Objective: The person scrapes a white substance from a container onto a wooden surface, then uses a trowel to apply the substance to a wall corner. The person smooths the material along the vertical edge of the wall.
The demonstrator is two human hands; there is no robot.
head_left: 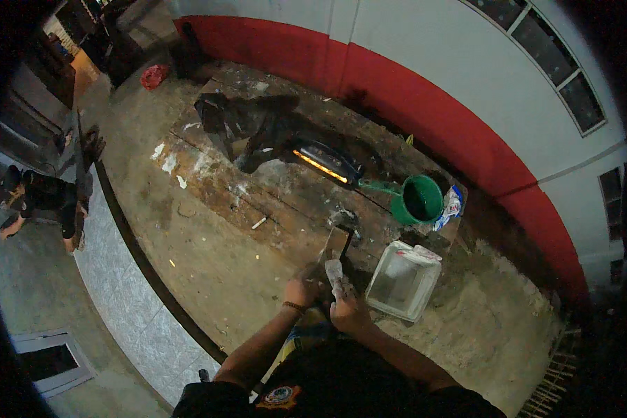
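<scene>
Close together in front of my body, both hands work at a flat rectangular piece (337,242) with a dark edge, which points away from me. My right hand (349,311) is closed around a pale grey, narrow block (334,273) that lies against this piece. My left hand (304,287), with a beaded bracelet at its wrist, is beside it at the near end of the flat piece; its fingers are curled and partly in shadow, so its exact hold is unclear. A white rectangular tub (390,308) stands just right of my hands.
Wooden boards (233,202) with white smears carry a glowing orange lamp (320,166), a dark crumpled cloth or bag (233,129), a green dipper (416,198) and a blue-white packet (451,207). A red-and-white wall (411,90) runs behind. At far left another person (45,202) crouches.
</scene>
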